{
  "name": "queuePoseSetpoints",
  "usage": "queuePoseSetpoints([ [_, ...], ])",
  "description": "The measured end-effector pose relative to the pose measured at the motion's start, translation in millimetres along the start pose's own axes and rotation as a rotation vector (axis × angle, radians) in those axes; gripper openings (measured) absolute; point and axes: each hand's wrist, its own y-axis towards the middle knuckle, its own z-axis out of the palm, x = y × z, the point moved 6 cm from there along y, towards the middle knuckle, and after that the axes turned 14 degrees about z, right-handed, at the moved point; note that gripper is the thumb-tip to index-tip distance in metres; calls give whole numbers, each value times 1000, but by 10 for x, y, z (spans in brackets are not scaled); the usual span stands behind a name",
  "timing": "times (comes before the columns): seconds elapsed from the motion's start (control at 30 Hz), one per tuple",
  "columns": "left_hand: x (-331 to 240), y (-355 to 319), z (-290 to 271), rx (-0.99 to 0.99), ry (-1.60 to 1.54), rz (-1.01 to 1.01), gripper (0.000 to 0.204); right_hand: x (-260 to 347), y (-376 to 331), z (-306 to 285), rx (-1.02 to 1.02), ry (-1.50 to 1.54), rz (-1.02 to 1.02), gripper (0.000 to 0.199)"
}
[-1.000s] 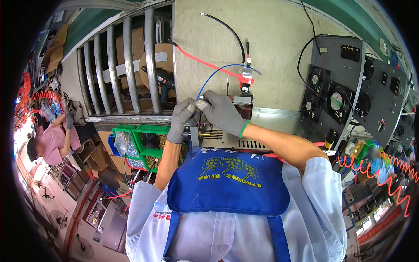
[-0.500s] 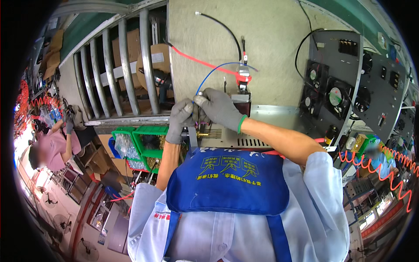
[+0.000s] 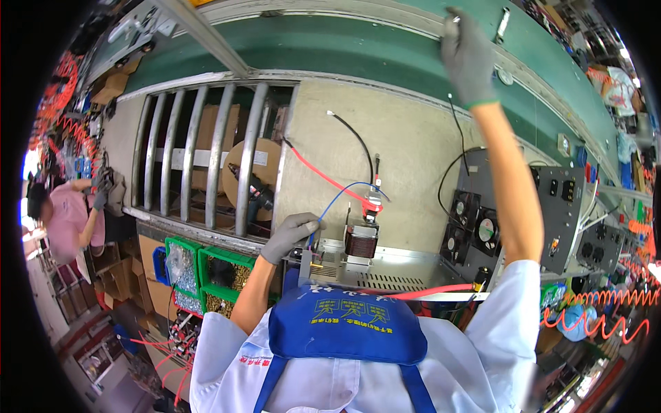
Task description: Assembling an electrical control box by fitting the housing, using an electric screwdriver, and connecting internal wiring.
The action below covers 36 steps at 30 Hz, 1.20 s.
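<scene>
While the left hand [image 3: 289,234], in a grey knit glove, rests with its fingers curled together on the near left part of the perforated sheet-metal chassis [image 3: 406,265], the right hand [image 3: 468,58], gloved alike, is raised high overhead with its fingers closed around the edge of the green overhead beam [image 3: 330,51]; what it grasps there cannot be told. Just right of the left hand, a copper-wound transformer block with a dark laminated core [image 3: 361,241] stands upright on the chassis, and a thin blue wire [image 3: 337,199] arcs from the gloved fingers toward a small red connector [image 3: 372,204] directly above the block. A red cable [image 3: 320,175] and a black cable [image 3: 358,141] hang across the beige back panel [image 3: 399,138]. Right of the chassis, a grey control panel with two small round fans [image 3: 475,220] faces the worker. Below the left edge of the bench, green plastic bins of small metal parts [image 3: 206,272] sit side by side. Grey metal rollers [image 3: 206,158] fill the upper left. A blue apron bib [image 3: 344,323] covers the worker's chest.
</scene>
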Motion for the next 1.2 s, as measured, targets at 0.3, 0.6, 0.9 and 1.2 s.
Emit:
queuePoseSetpoints([
  [0.3,330,233,-72,23,46,5,37,-985,750,985,335,-363,55,63],
  [0.6,604,434,-478,-244,-223,87,45,20,-1327,1249,552,364,83,32],
  [0.9,744,568,-744,-556,-394,48,46,634,-3747,1494,1597,363,527,43],
  [1.2,1130,-105,-520,-647,-455,-32,41,857,-3734,1286,1731,320,270,35],
])
